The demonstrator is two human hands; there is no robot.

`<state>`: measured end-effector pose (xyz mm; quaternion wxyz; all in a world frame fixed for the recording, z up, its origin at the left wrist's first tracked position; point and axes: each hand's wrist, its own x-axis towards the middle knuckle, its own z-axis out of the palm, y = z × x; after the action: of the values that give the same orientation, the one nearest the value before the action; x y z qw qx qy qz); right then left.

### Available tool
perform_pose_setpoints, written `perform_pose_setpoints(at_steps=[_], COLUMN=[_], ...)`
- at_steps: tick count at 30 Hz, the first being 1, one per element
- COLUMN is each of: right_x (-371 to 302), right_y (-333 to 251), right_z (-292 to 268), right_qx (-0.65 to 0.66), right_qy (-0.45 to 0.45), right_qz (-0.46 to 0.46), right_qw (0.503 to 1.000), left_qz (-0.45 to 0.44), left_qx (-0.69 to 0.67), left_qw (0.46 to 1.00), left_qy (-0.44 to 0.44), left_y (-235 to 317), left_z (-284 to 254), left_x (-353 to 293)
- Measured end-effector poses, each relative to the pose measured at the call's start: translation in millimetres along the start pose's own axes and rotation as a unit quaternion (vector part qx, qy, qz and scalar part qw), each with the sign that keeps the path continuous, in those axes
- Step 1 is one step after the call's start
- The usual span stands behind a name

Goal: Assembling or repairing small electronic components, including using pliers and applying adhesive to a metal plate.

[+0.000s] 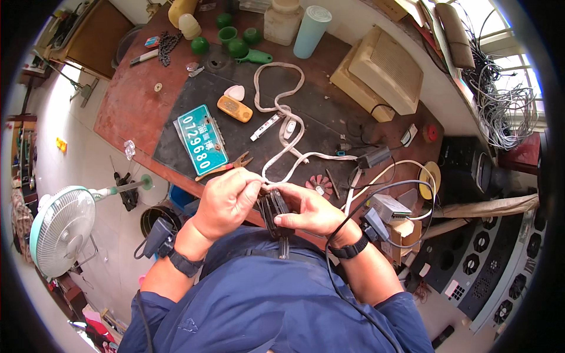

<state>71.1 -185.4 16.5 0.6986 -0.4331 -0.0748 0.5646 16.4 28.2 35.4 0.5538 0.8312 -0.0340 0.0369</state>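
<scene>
Black hand tool (272,213), held in front of my waist at the near edge of the table. Its long axis runs from the table toward my body, the far end leaning slightly to my left; that end meets the cable, while the narrow metal end points back at my belt. My right hand (309,210) grips the tool, thumb pressed along its near part and fingers curled about its far side. My left hand (228,201) pinches the white cable (302,130) between thumb and curled forefinger, just beside the tool's far end. Beyond, the cable loops over a black sheet (206,91) laid on the reddish table (132,103). On the sheet lie a green plate (203,139) with white characters, pliers (235,163), a yellow oblong case (235,109), a white tube (266,127) and a red finned wheel (319,186). Farther back stand green cups (227,36), a whitish jar (282,25), a pale blue tumbler (312,32) and a beige machine (385,67). Around the table, the room shows a pale floor (115,267) with a standing fan (65,231) at left, a wooden cabinet (97,38) at upper left, tangled wires (500,115) by the window, and, at lower right, grey panels (488,265) bearing round vents.
</scene>
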Motion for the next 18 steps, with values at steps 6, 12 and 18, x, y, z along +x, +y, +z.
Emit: perform_pose_setpoints(at_steps=[6,12,18], right_x=[8,10,21], right_y=[-4,-1,-5], right_z=[-4,-9,1], right_qx=[-0.124,-0.05,-0.14], right_qy=[0.007,0.017,0.057], right_qz=[-0.023,0.011,0.002], right_qw=[0.992,0.999,0.988], left_qz=[-0.096,-0.087,-0.105], left_qx=[-0.031,-0.071,-0.071], left_qw=[0.995,0.994,0.992], left_qy=[0.018,0.007,0.013], left_y=[-11,-22,-28], left_z=[6,10,12], left_x=[4,7,9])
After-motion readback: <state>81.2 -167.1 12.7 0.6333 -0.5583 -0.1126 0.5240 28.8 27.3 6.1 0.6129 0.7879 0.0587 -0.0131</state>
